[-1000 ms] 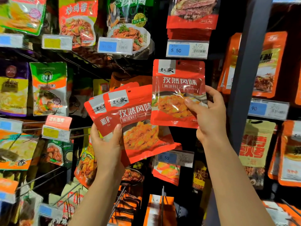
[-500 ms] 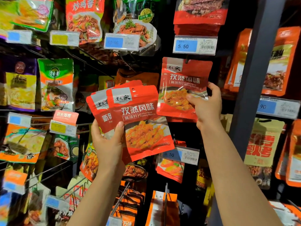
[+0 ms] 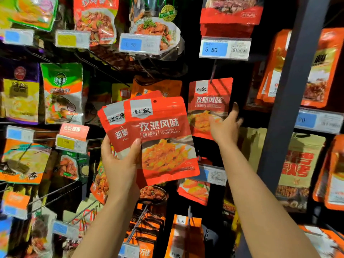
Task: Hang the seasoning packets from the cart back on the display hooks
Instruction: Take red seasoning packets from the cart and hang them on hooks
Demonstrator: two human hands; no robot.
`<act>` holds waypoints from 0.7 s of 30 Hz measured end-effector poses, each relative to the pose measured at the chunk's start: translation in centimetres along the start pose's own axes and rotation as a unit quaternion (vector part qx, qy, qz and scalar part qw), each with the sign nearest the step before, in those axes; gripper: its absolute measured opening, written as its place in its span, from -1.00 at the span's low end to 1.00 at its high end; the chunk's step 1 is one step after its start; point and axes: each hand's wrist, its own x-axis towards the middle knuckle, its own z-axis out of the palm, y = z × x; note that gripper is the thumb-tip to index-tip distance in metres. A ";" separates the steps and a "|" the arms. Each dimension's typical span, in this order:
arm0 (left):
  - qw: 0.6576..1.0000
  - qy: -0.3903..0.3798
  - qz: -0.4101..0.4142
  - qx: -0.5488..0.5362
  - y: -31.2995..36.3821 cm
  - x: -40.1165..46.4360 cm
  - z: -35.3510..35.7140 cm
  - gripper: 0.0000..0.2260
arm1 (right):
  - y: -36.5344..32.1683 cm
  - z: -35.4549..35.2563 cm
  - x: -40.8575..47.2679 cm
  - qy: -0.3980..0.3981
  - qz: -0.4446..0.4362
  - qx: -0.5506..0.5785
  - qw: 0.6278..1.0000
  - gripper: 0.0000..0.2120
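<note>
Head view: left hand (image 3: 121,164) grips a fanned stack of red packets (image 3: 160,138) at their lower left, thumb pressed across the front one. Right hand (image 3: 226,125) at the lower right corner of a hung packet (image 3: 210,107) on its display hook (image 3: 213,71), under the 5.50 price tag (image 3: 224,48); fingers blurred, grip can't be told.

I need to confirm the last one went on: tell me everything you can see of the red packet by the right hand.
The red packet is a glossy flat pouch with a grey brand patch, white Chinese lettering and a photo of orange food. It hangs upright on a display hook through its top hole, below the 5.50 price tag. The right hand, fingers relaxed, rests against its lower right part.
</note>
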 end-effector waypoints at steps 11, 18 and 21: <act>0.998 -0.027 -0.026 -0.045 -1.2 -0.7 3.6 -0.51 | -0.1 -3.8 -9.4 -0.163 -0.134 0.205 0.956 -0.37; 0.997 -0.049 -0.030 -0.054 -0.9 -0.4 2.9 -0.64 | 0.3 -2.8 -8.8 -0.079 -0.096 0.242 0.962 -0.46; 0.999 -0.024 -0.011 -0.043 -0.1 0.0 2.2 -0.60 | -0.4 -3.2 -8.5 -0.015 -0.099 0.286 0.953 -0.45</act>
